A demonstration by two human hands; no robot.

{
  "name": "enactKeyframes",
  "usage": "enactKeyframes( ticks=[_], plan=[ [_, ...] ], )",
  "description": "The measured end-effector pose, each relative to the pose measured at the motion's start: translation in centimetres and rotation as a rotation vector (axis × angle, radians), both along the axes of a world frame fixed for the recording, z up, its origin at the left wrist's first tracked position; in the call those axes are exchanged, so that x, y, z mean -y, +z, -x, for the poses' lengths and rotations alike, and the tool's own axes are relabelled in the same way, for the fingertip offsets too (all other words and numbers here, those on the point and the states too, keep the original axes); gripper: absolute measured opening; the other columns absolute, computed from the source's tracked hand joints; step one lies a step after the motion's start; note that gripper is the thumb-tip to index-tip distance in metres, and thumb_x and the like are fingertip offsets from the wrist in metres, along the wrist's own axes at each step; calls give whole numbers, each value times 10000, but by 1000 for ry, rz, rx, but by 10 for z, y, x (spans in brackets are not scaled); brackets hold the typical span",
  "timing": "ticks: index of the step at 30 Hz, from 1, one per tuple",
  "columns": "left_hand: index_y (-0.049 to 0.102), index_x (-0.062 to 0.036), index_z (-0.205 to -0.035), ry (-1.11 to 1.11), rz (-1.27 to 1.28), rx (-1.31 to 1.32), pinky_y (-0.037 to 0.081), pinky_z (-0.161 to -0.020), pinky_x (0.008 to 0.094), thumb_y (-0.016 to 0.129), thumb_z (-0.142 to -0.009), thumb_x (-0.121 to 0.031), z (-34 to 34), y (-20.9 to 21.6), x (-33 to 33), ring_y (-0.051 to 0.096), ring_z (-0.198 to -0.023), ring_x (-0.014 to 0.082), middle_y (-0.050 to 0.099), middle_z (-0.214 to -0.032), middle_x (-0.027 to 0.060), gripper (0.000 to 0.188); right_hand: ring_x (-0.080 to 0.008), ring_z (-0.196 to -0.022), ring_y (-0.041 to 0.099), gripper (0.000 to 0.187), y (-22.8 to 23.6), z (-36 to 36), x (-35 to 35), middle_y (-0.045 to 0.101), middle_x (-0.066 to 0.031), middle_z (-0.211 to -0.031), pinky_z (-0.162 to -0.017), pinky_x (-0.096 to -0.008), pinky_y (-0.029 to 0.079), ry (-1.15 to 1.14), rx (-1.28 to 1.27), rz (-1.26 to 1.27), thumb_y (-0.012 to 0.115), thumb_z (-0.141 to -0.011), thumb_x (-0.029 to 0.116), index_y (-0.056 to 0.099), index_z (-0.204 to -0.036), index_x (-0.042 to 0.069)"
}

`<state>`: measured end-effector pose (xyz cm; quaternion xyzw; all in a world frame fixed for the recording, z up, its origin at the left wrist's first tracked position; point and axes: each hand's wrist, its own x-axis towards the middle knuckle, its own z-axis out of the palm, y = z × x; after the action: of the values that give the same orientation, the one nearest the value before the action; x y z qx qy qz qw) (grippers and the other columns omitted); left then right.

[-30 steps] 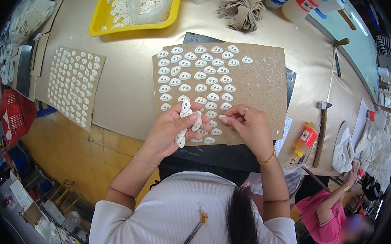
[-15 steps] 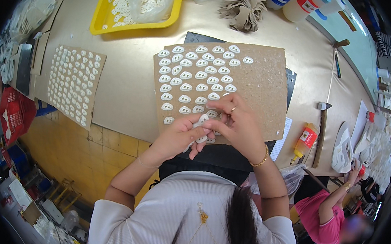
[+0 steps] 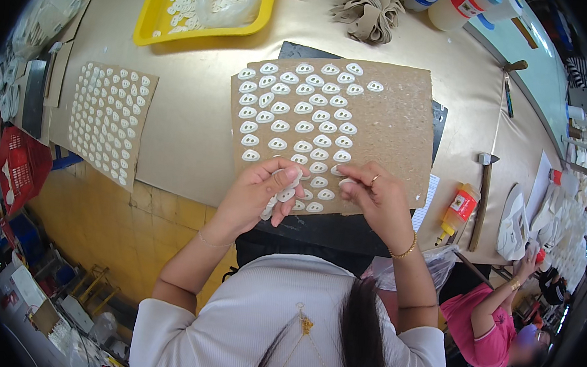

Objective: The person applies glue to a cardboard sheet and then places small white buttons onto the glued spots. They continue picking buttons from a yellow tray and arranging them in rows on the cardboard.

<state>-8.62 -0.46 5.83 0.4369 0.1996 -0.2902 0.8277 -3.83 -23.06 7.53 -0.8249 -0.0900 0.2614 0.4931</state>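
Observation:
Rows of small white rounded-triangular pieces with two dark holes, like snout shapes (image 3: 303, 126), lie on a brown cardboard sheet (image 3: 395, 140) in front of me. My left hand (image 3: 257, 189) is closed around several of these pieces (image 3: 286, 193), held over the sheet's near left edge. Thumb and fingertips of my right hand (image 3: 383, 201) pinch one white piece (image 3: 346, 182) low over the sheet, at the right end of a near row. Part of that piece is hidden by the fingers.
At the far left stands a yellow tray (image 3: 145, 23) with loose white pieces and a plastic bag. A second filled cardboard sheet (image 3: 142, 113) lies left. On the right are a glue bottle (image 3: 458, 214), a hammer (image 3: 484, 191) and a white shoe part (image 3: 513, 225). Another person (image 3: 479, 322) works there.
My hands have drawn apart. The right one has moved right and down to the sheet with a single piece; the left one has shifted slightly left with its bunch.

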Motion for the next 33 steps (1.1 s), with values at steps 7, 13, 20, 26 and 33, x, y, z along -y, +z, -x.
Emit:
enactKeyframes(
  ticks=[7, 13, 20, 26, 33],
  plan=[
    [577, 10, -1096, -10, 4, -26, 431, -403, 199, 518, -962, -236, 0, 5, 2, 538, -557, 82, 583, -812, 66, 286, -110, -563, 636, 129, -12, 7, -7, 660, -78, -669, -528, -224, 492, -130, -112, 29, 697, -798, 69, 646, -856, -34],
    [573, 6, -1122, 44, 49, -71, 437, -405, 200, 509, -966, -226, -2, 7, 3, 528, -580, 81, 577, -830, 62, 287, -142, -573, 629, 145, -19, 13, -10, 643, -85, -672, -517, -265, 483, -129, -8, 100, 721, -779, 115, 648, -835, 2],
    [584, 0, -1044, 13, 11, -41, 361, -363, 183, 564, -941, -226, 0, 5, 5, 485, -497, 68, 579, -775, 60, 249, -153, -596, 590, 180, -9, 12, -16, 606, -77, -809, -543, -269, 470, -19, 359, 307, 734, -757, 102, 611, -869, 34],
    [555, -52, -884, -15, 26, -43, 275, -330, 162, 631, -902, -229, 4, 0, 11, 448, -451, 55, 572, -695, 37, 194, -56, -660, 582, 172, -8, 14, -18, 607, -28, -893, -567, -226, 486, -120, -283, -378, 725, -794, 76, 601, -900, 22],
    [555, -33, -960, -10, 93, -93, 293, -342, 161, 559, -941, -274, 6, 3, 16, 448, -472, 58, 573, -745, 52, 242, -79, -740, 618, 93, 0, 3, -18, 605, -43, -869, -630, -213, 513, -268, -275, -587, 608, -897, 82, 603, -953, 8]
  ],
)
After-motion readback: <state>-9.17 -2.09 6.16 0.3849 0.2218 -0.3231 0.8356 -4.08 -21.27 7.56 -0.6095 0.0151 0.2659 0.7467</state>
